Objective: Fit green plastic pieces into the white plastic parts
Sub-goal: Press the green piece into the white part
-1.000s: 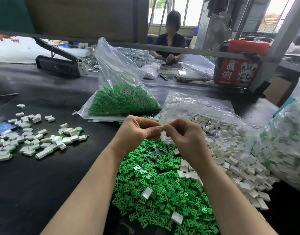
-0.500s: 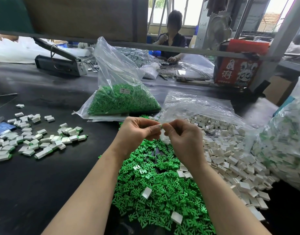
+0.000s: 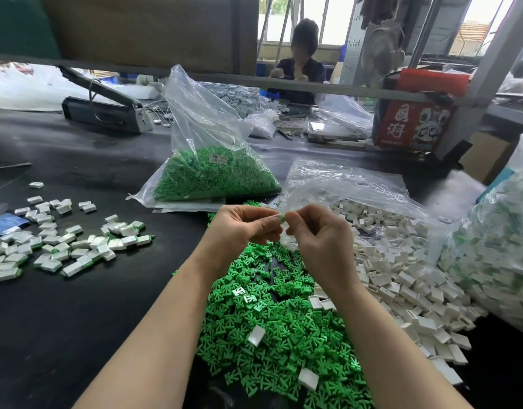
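Observation:
My left hand (image 3: pixel 242 224) and my right hand (image 3: pixel 319 231) meet fingertip to fingertip above the table, pinching one small part (image 3: pixel 282 217) between them; a bit of green shows, the rest is hidden by fingers. Below lies a loose heap of green plastic pieces (image 3: pixel 272 326) with a few white parts on it. A pile of white plastic parts (image 3: pixel 402 276) spreads to the right. Assembled white-and-green parts (image 3: pixel 62 243) are scattered at the left.
A clear bag of green pieces (image 3: pixel 216 172) stands behind my hands, an opened clear bag (image 3: pixel 343 184) lies over the white pile, and a full bag (image 3: pixel 502 255) sits at the right edge. A grey tool (image 3: pixel 103 110) and a red box (image 3: pixel 416 122) stand farther back. A person sits opposite.
My hands stay joined on the small part, with only slight finger shifts. The person opposite has raised both hands.

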Available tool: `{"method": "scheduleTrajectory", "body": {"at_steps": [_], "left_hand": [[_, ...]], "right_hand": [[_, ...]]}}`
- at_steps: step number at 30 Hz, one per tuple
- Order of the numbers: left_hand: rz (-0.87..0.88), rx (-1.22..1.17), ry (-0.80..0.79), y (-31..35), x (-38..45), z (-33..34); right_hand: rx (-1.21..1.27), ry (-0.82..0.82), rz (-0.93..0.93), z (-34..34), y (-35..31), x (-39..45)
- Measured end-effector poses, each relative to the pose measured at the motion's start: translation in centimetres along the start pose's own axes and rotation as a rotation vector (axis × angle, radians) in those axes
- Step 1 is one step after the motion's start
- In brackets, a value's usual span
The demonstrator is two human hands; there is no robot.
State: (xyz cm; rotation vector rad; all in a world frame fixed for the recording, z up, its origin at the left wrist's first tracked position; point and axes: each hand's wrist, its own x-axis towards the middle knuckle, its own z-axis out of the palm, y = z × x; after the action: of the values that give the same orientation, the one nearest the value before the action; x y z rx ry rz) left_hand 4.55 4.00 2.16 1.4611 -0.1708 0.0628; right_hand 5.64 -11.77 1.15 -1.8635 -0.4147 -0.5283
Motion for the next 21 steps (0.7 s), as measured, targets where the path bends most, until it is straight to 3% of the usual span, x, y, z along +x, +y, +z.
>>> {"method": "scheduleTrajectory", "body": {"at_steps": [6,13,17,21], "left_hand": [[0.021,0.02,0.005,0.01,0.1,-0.23],[0.029,-0.01,0.013,-0.19,0.12,-0.19],[0.039,-0.041,-0.031,-0.43,0.18,0.07],[0.023,-0.062,-0.051,-0.57,0.23,0.23]], "right_hand": [[0.188,-0.09,0.154,-0.13,-0.43,0.13],[0.602,-0.215,0.434,-0.59,-0.63,0.16],[0.785,-0.396,0.597,-0.39,-0.52,0.06],[0.867,-0.558,0.629,0.05,-0.35,-0.15]]}}
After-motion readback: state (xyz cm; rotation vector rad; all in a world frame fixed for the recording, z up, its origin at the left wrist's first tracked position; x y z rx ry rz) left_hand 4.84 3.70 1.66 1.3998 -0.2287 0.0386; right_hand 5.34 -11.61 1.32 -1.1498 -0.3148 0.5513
